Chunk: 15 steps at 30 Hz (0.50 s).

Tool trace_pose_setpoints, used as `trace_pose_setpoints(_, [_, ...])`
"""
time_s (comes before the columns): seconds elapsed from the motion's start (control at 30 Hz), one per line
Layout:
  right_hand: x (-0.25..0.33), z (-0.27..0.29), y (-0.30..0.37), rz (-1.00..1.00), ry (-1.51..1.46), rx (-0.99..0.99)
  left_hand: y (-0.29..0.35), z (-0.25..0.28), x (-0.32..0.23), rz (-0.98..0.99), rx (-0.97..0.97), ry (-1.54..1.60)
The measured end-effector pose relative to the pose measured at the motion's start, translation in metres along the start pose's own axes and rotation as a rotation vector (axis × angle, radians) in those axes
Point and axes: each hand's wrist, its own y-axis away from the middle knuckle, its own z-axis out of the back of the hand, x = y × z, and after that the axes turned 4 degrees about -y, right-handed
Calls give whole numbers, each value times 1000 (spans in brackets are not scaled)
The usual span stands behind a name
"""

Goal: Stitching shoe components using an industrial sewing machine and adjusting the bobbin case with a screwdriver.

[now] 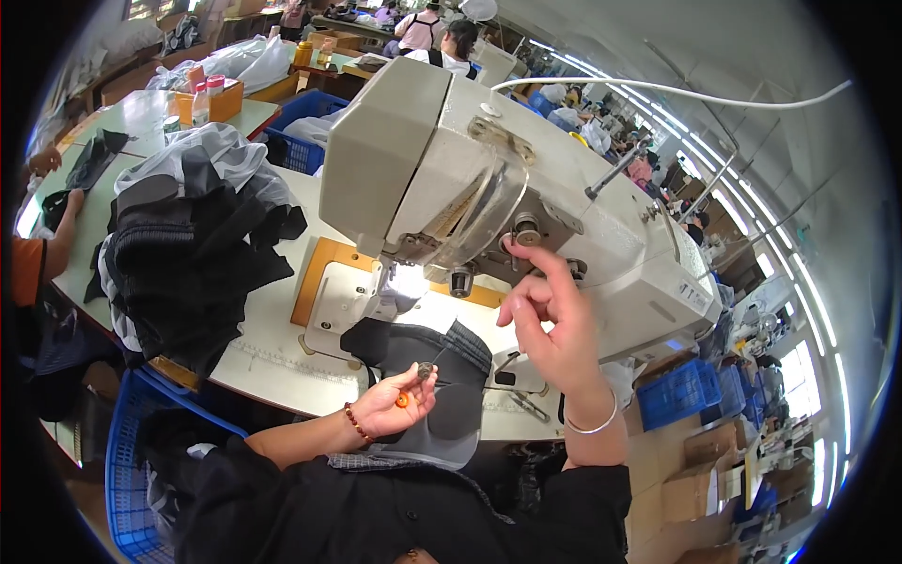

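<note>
Left grip (388, 406), low in the centre of the frame, has thumb and forefinger closed in a pinch on a small round metal case (426, 370), with a little orange ring (402, 399) resting in the palm. Right grip (561, 343), right of centre, is loosely curled with the forefinger extended, its tip just beside a round metal dial (526, 228). I see nothing held in it, though a fine thread could escape notice.

Black cloth (413, 345) lies beyond the left fingers, partly under the sewing machine (554, 132), which fills the middle and upper centre. The step in hand looks like tending the machine's thread parts; I judge the next move there calls for precise fingertip work on the right while the left keeps the case and ring secure.

A blue basket (120, 470) stands lower left. Left of centre, a heap of dark garments (188, 258) covers part of the pale surface (272, 324). At the left edge is a co-worker's hand (73, 200); farther back, upper left, bottles stand by an orange box (226, 103). A blue crate (676, 395) sits lower right, with other people at the top.
</note>
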Motion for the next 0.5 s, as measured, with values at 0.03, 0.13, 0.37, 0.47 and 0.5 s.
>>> trace_pose_setpoints(0.03, [-3,-1,3,2,2,5,0,1,0,4,-1,9])
trace_pose_setpoints(0.13, [-14,-4,14,-68,-168,-182,1,-1,2,1,-8,15])
trace_pose_setpoints(0.37, [-36,-15,16,301,286,-247,-1,-2,3,9,-13,3])
trace_pose_setpoints(0.47, [-38,-18,10,517,797,-311,0,-4,5,7,-26,24])
trace_pose_setpoints(0.5, [-39,-22,9,546,829,-332,1,-6,5,6,-25,23])
